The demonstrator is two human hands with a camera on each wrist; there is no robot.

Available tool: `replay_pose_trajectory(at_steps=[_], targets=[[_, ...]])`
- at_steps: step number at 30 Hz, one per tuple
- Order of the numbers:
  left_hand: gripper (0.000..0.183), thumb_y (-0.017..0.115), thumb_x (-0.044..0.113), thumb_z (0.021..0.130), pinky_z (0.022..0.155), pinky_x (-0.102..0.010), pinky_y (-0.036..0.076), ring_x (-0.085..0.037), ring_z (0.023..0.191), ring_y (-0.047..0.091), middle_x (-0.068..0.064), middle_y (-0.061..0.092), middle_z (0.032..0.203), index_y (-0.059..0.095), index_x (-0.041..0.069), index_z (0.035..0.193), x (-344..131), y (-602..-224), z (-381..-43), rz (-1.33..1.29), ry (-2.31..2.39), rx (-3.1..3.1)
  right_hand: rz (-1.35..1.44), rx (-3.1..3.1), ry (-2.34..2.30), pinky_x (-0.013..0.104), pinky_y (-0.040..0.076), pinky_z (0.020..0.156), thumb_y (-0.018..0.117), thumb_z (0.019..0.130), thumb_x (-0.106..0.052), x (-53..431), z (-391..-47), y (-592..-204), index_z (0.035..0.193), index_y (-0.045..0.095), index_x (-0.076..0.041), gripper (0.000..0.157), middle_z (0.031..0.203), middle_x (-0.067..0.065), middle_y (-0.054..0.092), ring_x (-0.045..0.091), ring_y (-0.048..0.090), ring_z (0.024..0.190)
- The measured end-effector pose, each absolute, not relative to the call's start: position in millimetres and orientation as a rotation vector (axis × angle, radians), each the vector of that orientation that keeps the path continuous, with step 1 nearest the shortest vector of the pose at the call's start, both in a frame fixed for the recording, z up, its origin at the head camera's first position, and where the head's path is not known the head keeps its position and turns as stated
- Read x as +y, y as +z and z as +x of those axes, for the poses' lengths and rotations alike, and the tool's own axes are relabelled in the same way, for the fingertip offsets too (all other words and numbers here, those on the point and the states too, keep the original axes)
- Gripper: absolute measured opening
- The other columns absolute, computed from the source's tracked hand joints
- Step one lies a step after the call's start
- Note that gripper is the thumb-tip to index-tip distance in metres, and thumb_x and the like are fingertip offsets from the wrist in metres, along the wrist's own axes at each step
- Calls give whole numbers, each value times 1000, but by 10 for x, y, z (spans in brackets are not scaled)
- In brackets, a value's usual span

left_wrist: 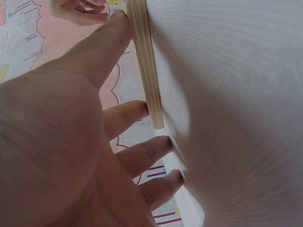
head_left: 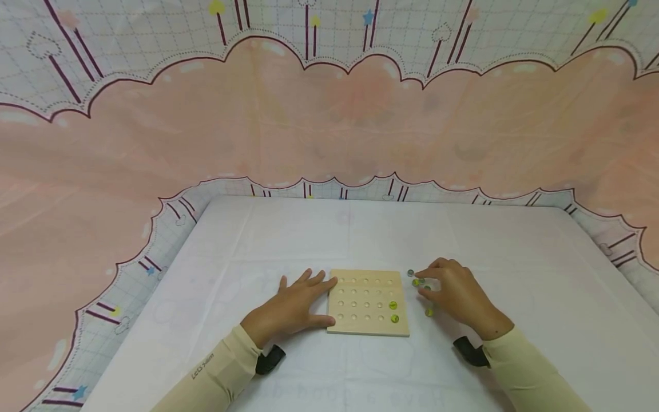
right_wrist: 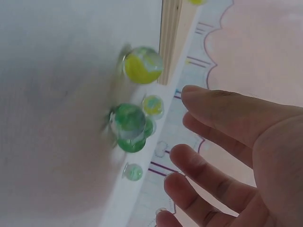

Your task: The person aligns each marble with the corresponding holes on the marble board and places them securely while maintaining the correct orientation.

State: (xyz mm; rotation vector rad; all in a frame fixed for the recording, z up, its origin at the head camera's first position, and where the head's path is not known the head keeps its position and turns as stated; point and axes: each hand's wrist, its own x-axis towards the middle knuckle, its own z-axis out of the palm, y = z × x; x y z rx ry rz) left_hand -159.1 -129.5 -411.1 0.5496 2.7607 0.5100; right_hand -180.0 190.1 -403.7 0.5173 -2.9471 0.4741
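A square wooden board (head_left: pixel 366 329) with rows of round hollows lies on the table. Two yellow-green marbles (head_left: pixel 393 305) sit in hollows on its right side. Spread at the board's left edge, my left hand (head_left: pixel 292 306) touches it with thumb and index finger; its other fingertips rest beyond the edge on the table. My right hand (head_left: pixel 458 292) hovers over loose glass marbles to the right of the board. In the right wrist view a yellow marble (right_wrist: pixel 143 66), a green marble (right_wrist: pixel 129 120) and several others lie apart from its loosely bent fingers, with nothing visibly held.
A white cloth covers the table (head_left: pixel 288 229). Behind it hangs a peach and white patterned curtain (head_left: pixel 329 126), which also runs along the table's left side. Each wrist wears a black camera (head_left: pixel 270 360).
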Motion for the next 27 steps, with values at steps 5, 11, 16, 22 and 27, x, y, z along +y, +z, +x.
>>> replay_pose_trajectory(at_steps=[5, 11, 16, 22, 27], targets=[[82, 63, 60, 73, 104, -69, 4, -29, 143, 10, -1, 23, 153, 30, 34, 143, -1293, -4115, -1598, 551, 509, 2758, 466, -2956, 491, 48, 45, 82, 80, 70, -21, 1934, -1816, -4045, 99, 74, -16, 30, 96, 2, 64, 24, 57, 94], [82, 63, 61, 73, 104, -70, 4, -29, 143, 11, -1, 24, 153, 30, 34, 143, -1294, -4121, -1604, 556, 500, 2760, 453, -2970, 461, 43, 49, 75, 80, 69, -23, 1968, -1843, -4056, 95, 74, -14, 27, 92, 4, 66, 23, 59, 88], [82, 63, 61, 73, 104, -70, 4, -28, 143, 11, -1, 24, 153, 30, 34, 143, -1295, -4120, -1602, 548, 503, 2759, 455, -2983, 450, 39, 49, 69, 80, 69, -23, 2002, -1864, -4067, 91, 75, -12, 25, 89, 5, 66, 21, 59, 82], [81, 63, 60, 74, 104, -70, 4, -29, 143, 11, -1, 24, 153, 30, 33, 143, -1290, -4104, -1601, 552, 504, 2757, 428, -3003, 455, 37, 48, 66, 80, 69, -23, 2031, -1872, -4085, 88, 75, -12, 22, 87, 4, 66, 20, 58, 81], [81, 63, 59, 74, 103, -70, 5, -30, 143, 12, -2, 24, 152, 31, 33, 143, -1286, -4099, -1598, 555, 503, 2759, 403, -3019, 462, 36, 47, 65, 79, 70, -22, 2039, -1885, -4103, 86, 76, -13, 19, 85, 3, 65, 19, 57, 79]])
